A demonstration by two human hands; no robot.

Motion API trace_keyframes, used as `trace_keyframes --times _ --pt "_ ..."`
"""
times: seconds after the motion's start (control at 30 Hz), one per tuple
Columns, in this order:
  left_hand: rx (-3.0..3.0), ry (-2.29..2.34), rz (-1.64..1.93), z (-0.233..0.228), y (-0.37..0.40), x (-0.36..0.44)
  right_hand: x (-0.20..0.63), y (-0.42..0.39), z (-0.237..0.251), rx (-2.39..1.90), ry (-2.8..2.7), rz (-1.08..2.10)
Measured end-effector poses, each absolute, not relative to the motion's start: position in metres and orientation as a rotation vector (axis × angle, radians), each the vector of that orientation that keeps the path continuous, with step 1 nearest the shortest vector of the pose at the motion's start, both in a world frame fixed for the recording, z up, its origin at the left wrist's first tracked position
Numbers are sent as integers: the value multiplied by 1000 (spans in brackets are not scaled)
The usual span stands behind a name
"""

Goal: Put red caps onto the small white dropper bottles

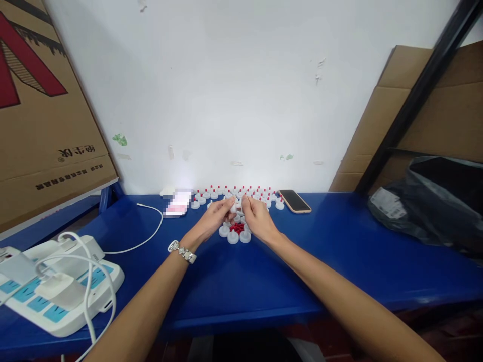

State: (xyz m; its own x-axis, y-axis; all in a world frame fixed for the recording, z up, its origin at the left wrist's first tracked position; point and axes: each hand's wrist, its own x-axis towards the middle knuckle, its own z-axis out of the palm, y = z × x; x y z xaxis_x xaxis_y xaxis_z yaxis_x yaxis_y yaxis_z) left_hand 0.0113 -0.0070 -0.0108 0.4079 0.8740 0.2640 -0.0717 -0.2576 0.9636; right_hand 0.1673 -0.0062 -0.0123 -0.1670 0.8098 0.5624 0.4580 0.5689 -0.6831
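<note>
My left hand (pixel 218 215), with a silver watch at the wrist, is pinched around a white nozzle cap (pixel 234 207), which shows only in part. Close beside it, my right hand (pixel 258 217) is closed in a pinch, and its fingertips hide whatever is between them. Under the hands lies a small heap of red tips (pixel 237 228). White nozzle caps without red tips (pixel 233 237) stand around that heap. Behind the hands, several white caps topped with red tips (pixel 279 204) stand in loose rows near the wall.
A phone (pixel 295 201) lies right of the caps, and a bright-screened device (pixel 178 202) lies left. On the blue table (pixel 339 261), a power strip (pixel 60 286) with white cables occupies the left side. A dark plastic bag (pixel 426 211) sits right. Cardboard (pixel 49 125) stands left.
</note>
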Motion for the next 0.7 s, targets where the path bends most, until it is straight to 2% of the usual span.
trace_keyframes --times 0.17,0.33,0.7 --pt "1413 726 1007 -6 -12 11 168 -9 -11 -974 -1866 386" --pt "1711 896 1150 -9 -7 10 170 -7 -15 -1020 -1824 585" --pt "2003 890 1250 -11 -10 6 169 0 -19 -1030 -1709 690"
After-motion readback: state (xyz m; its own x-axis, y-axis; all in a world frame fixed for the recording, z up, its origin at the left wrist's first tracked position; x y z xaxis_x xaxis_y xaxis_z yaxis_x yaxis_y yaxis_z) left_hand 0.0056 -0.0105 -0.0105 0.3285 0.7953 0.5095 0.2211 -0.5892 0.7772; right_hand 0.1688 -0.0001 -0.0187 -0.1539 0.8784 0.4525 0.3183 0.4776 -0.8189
